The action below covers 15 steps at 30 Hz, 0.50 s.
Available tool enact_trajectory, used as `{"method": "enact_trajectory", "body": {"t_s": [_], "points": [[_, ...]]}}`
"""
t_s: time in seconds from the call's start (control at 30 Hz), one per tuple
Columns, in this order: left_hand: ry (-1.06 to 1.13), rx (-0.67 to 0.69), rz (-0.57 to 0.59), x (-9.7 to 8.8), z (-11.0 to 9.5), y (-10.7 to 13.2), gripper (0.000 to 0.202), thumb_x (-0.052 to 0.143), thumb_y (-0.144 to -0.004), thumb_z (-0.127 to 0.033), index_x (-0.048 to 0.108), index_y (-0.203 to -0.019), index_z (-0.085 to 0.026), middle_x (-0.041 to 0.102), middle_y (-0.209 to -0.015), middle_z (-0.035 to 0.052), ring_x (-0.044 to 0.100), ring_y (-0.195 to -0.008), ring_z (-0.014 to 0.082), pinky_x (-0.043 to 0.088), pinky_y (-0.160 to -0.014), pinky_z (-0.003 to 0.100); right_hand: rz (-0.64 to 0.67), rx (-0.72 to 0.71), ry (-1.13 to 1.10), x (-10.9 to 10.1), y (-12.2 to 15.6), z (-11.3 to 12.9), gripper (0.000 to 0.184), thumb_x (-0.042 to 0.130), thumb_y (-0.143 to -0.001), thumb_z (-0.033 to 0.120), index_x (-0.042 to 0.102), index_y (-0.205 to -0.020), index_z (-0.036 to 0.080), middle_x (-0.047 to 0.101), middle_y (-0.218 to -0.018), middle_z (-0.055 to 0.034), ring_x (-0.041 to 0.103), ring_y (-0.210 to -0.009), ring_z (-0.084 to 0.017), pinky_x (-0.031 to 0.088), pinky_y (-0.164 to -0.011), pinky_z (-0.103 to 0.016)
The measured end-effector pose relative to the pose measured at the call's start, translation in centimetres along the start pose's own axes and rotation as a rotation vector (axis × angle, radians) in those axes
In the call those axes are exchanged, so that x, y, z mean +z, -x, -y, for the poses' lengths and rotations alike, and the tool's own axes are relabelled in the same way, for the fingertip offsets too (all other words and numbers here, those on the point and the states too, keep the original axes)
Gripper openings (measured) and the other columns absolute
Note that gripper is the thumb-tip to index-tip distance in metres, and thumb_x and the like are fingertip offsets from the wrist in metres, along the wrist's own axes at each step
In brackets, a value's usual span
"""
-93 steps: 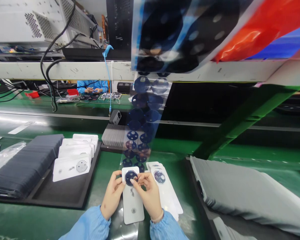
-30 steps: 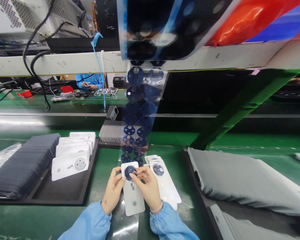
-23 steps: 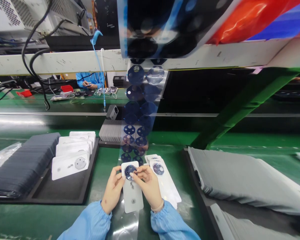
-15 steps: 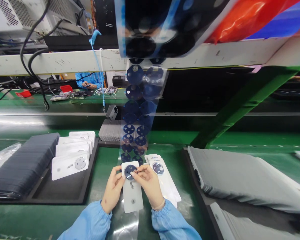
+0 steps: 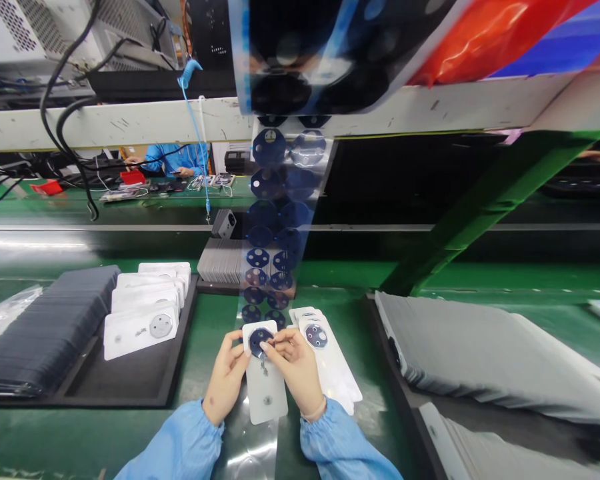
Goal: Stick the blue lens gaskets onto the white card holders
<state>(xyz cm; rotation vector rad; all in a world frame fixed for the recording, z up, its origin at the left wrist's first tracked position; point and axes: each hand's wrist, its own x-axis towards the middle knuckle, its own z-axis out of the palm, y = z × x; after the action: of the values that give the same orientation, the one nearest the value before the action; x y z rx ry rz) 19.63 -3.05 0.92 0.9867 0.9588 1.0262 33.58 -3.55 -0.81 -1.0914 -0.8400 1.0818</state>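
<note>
A white phone back panel [image 5: 269, 390] stands tilted up between my hands. Its top carries a dark round sticker [image 5: 256, 345] with holes, over the camera area. My left hand [image 5: 225, 381] is closed on the panel's left edge. With thumb and fingers pinched, my right hand [image 5: 300, 377] grips the sticker's right side; the fingertips partly hide it. Behind the panel, a clear film strip [image 5: 263, 213] with two columns of dark round stickers hangs down from the shelf. Just right of my right hand lies a small pile of white back panels [image 5: 337, 373], the top one with a dark sticker.
A black tray [image 5: 125, 370] at left holds dark sheets and several white panels [image 5: 139, 337]. Grey panels [image 5: 480, 353] fill a tray at right. A white shelf beam [image 5: 130, 123] and green post [image 5: 480, 213] stand ahead. Across the bench sits a person in blue [image 5: 180, 160].
My hands keep their grip, and the panel's lower end has shifted very slightly right. Across the bench, the other person's one hand has moved out to the left.
</note>
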Motion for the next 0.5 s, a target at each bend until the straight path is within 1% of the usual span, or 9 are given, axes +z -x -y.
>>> {"method": "enact_trajectory", "body": {"t_s": [0.17,0.33,0.5], "points": [[0.009,-0.003,0.007,0.00,0.04,0.05,0.042,0.069,-0.080,-0.041,0.046,-0.109,-0.021,0.076,-0.084,0.0050,0.070,-0.079,0.0235,0.048,-0.062,0.027,-0.013,-0.016,0.039,0.09,0.17,-0.02,0.033,0.082,-0.066,0.038,0.056,-0.079,0.021,0.063,-0.076,0.0005,0.062,-0.063,-0.013,0.053,-0.061,-0.026],[0.014,-0.013,-0.008,0.06,-0.07,0.10,0.044,0.070,-0.078,-0.043,0.047,-0.108,-0.021,0.076,-0.084,0.0048,0.070,-0.077,0.0227,0.048,-0.062,0.026,-0.017,-0.052,0.066,0.11,0.26,-0.14,0.032,0.081,-0.068,0.038,0.056,-0.080,0.021,0.063,-0.076,0.0002,0.062,-0.063,-0.014,0.053,-0.062,-0.027],[0.031,-0.020,-0.012,0.11,-0.10,0.05,0.044,0.071,-0.078,-0.043,0.048,-0.108,-0.021,0.076,-0.084,0.0047,0.070,-0.076,0.0225,0.048,-0.061,0.026,-0.014,-0.025,0.068,0.12,0.24,-0.14,0.032,0.080,-0.069,0.038,0.055,-0.079,0.021,0.062,-0.076,0.0011,0.062,-0.060,-0.013,0.052,-0.059,-0.025]]}}
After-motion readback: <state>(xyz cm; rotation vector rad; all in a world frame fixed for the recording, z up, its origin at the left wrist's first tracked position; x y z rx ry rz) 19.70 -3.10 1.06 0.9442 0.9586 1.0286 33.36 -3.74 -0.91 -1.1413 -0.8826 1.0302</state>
